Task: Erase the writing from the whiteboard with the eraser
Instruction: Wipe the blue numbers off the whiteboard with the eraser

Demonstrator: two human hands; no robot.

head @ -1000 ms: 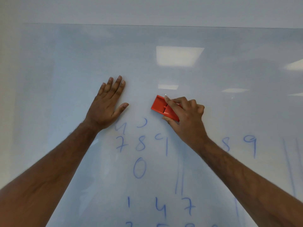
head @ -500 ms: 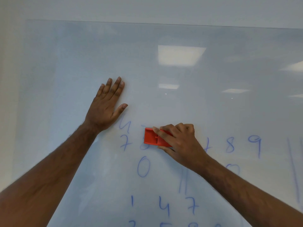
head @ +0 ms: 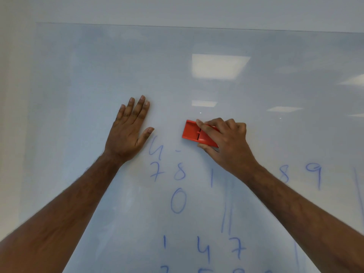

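Since half a second ago the right hand (head: 226, 142) has carried the eraser (head: 199, 133) back up from the row of digits to the bare stretch of whiteboard (head: 98, 75) above them, and the 8 (head: 179, 172) it had been covering shows again, along with a 1 to its right. The left hand (head: 129, 133) has stayed where it was, spread flat with fingers wide against the board just left of the 4 (head: 155, 148), holding nothing and seemingly bracing the person. The right hand is closed around the eraser, index finger laid along its top edge and thumb tucked under the lower edge, so the red plastic back faces the camera and the wiping face lies toward the board; whether it presses on the board at this instant cannot be told. The eraser looks like a light, rigid plastic block, easy to hold by its long edges as it is held now, and that pinch should keep it flat while it slides. The board looks glossy and slick, so the block will likely glide with little drag and need steady pressure to lift the ink. Much blue writing remains below: 7 (head: 156, 172), 0 (head: 178, 200), 9 (head: 314, 174) and lower rows.
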